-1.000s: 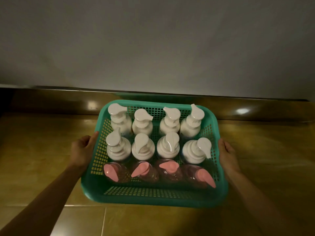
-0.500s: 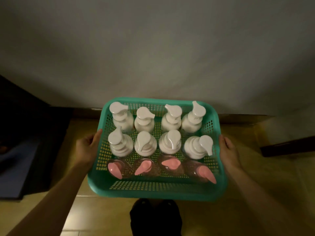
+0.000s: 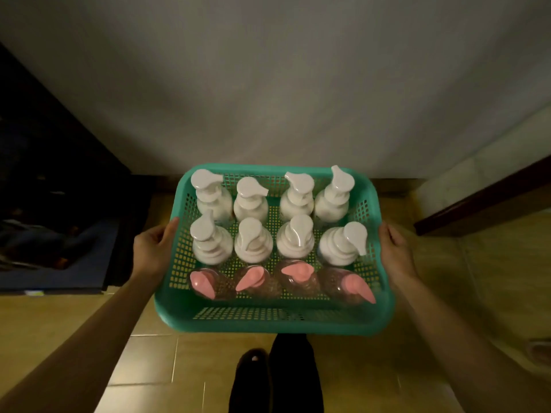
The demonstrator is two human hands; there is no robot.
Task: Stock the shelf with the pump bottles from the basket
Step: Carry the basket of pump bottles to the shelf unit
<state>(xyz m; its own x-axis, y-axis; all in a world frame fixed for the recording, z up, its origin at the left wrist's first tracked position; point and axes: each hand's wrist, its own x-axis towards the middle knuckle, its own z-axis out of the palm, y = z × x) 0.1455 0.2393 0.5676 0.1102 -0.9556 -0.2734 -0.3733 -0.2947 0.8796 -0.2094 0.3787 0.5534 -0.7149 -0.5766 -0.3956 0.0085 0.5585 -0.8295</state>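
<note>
A teal plastic basket (image 3: 268,318) is held in the air in front of me, above the floor. My left hand (image 3: 152,250) grips its left rim and my right hand (image 3: 396,253) grips its right rim. Inside stand several white pump bottles (image 3: 253,242) in two back rows. A front row holds several clear bottles with pink pump heads (image 3: 249,280). All the bottles are upright. No shelf shows in this view.
A plain grey wall (image 3: 268,84) faces me. Tan floor tiles (image 3: 149,362) lie below, with my dark-clothed leg and foot (image 3: 277,380) under the basket. A dark opening with a blue mat (image 3: 59,257) is at left. A dark wooden edge (image 3: 483,198) slants at right.
The basket has come up off the tan surface and is carried in the air. The view has tilted down, so the floor and my feet now show under it.
</note>
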